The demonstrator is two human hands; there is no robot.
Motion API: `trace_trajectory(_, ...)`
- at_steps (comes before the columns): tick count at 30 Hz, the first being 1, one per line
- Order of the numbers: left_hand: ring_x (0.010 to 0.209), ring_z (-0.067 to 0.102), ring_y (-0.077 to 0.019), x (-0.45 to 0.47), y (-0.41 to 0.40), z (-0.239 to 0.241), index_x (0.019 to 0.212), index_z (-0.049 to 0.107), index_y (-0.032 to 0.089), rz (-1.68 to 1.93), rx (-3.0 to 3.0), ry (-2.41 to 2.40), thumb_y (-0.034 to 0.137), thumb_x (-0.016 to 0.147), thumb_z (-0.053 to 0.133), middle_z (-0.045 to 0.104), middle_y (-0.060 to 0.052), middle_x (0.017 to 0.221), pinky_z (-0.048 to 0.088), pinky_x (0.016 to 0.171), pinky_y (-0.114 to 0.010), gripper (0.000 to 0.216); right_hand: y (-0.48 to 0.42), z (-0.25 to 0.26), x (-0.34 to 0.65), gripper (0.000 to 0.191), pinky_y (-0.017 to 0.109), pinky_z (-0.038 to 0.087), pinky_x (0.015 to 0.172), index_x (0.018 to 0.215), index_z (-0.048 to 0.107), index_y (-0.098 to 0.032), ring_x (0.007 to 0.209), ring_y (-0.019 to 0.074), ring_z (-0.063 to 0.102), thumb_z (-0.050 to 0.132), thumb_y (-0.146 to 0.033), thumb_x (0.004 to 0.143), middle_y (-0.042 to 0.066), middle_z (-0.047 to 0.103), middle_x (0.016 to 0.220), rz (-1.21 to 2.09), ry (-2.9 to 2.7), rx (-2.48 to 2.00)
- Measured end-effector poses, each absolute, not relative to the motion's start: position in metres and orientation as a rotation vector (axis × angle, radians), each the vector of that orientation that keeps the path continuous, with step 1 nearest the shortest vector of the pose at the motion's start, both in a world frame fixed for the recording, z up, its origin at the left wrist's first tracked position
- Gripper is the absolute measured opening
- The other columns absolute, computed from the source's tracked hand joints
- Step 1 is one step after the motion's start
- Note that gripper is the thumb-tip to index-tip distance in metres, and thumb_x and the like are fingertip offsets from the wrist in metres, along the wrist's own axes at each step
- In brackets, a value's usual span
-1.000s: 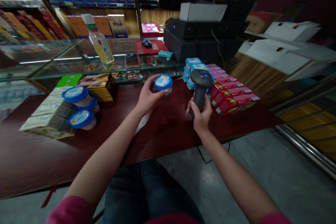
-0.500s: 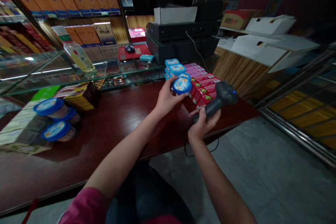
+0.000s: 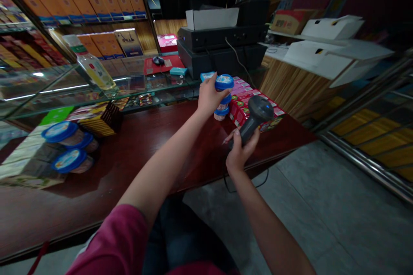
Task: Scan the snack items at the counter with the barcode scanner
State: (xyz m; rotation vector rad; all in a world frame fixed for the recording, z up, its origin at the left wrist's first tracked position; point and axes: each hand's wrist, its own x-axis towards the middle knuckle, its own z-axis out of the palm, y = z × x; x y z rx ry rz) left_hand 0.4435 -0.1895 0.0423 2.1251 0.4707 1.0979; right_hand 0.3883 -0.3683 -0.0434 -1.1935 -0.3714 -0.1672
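Observation:
My left hand (image 3: pixel 209 98) is closed around a blue-lidded tub (image 3: pixel 225 80) at the top of a small stack, fingers behind it and thumb in front. Directly below it, more tubs of the same kind (image 3: pixel 222 114) stand on the counter. In my right hand (image 3: pixel 241 148) is a dark handheld barcode scanner (image 3: pixel 256 114), its head raised and a small blue light showing. Red and pink boxes (image 3: pixel 241 103) lie in rows just behind the scanner. Part of a light-blue pack (image 3: pixel 207 76) shows behind my left fingers.
On the left of the brown counter (image 3: pixel 145 146) several blue-lidded tubs (image 3: pixel 69 160) lean against pale cartons (image 3: pixel 29 159). A bottle (image 3: pixel 93 68) stands on the glass case. Behind are a dark cash drawer (image 3: pixel 206 62) and a mouse (image 3: pixel 158 60). The scanner's cable (image 3: pixel 226 180) hangs over the edge.
My left hand has carried the tub up and away from me, onto the stack beside the red boxes. The scanner in my right hand has shifted slightly left.

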Motion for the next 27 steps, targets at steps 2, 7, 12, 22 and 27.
trace_trajectory(2, 0.151, 0.051, -0.0399, 0.435, -0.189, 0.035, 0.155, 0.058, 0.025, 1.132, 2.065, 0.404, 0.031, 0.079, 0.094, 0.061, -0.017, 0.154, 0.036, 0.13, -0.056, 0.084, -0.37, -0.042, 0.388, 0.051, 0.037, 0.057, 0.055, 0.14, 0.044, -0.03, 0.057, 0.0169, 0.057, 0.061, -0.048, 0.096, 0.003, 0.059, 0.096, -0.134, -0.42, -1.253)
trace_trajectory(7, 0.152, 0.049, -0.0342, 0.323, -0.191, 0.009, 0.163, 0.049, 0.025, 1.2, 2.248, 0.487, 0.033, 0.096, 0.072, 0.054, -0.017, 0.162, 0.038, 0.129, -0.053, 0.071, -0.375, -0.039, 0.385, 0.058, 0.045, 0.061, 0.061, 0.145, 0.043, -0.031, 0.062, 0.0226, 0.062, 0.063, -0.052, 0.095, 0.008, 0.064, 0.099, -0.063, -0.619, -1.383)
trace_trajectory(12, 0.156, 0.048, -0.0355, 0.143, -0.194, -0.017, 0.162, 0.054, 0.028, 1.025, 2.641, 1.019, 0.026, 0.1, 0.058, 0.056, -0.014, 0.165, 0.029, 0.133, -0.055, 0.063, -0.357, -0.046, 0.376, 0.059, 0.05, 0.065, 0.071, 0.138, 0.06, -0.025, 0.073, 0.0265, 0.071, 0.08, -0.047, 0.087, 0.01, 0.073, 0.1, 0.136, -0.913, -1.37)
trace_trajectory(22, 0.167, 0.029, -0.0394, -0.022, -0.162, -0.033, 0.157, 0.057, 0.02, 1.203, 2.404, 1.699, 0.032, 0.097, 0.067, 0.041, -0.018, 0.175, 0.014, 0.139, -0.06, 0.062, -0.232, -0.042, 0.284, 0.061, 0.044, 0.066, 0.069, 0.133, 0.068, -0.021, 0.082, 0.0272, 0.076, 0.086, -0.04, 0.077, 0.009, 0.078, 0.102, 0.691, -1.302, -1.172)
trace_trajectory(27, 0.162, 0.036, -0.0397, -0.022, -0.161, -0.032, 0.139, 0.073, 0.03, 1.113, 2.359, 1.549, 0.031, 0.099, 0.067, 0.047, -0.012, 0.171, 0.021, 0.138, -0.059, 0.04, -0.193, -0.043, 0.28, 0.062, 0.034, 0.053, 0.046, 0.129, 0.067, -0.023, 0.049, 0.0171, 0.061, 0.089, -0.039, 0.073, 0.0, 0.073, 0.079, 0.841, -1.269, -1.142)
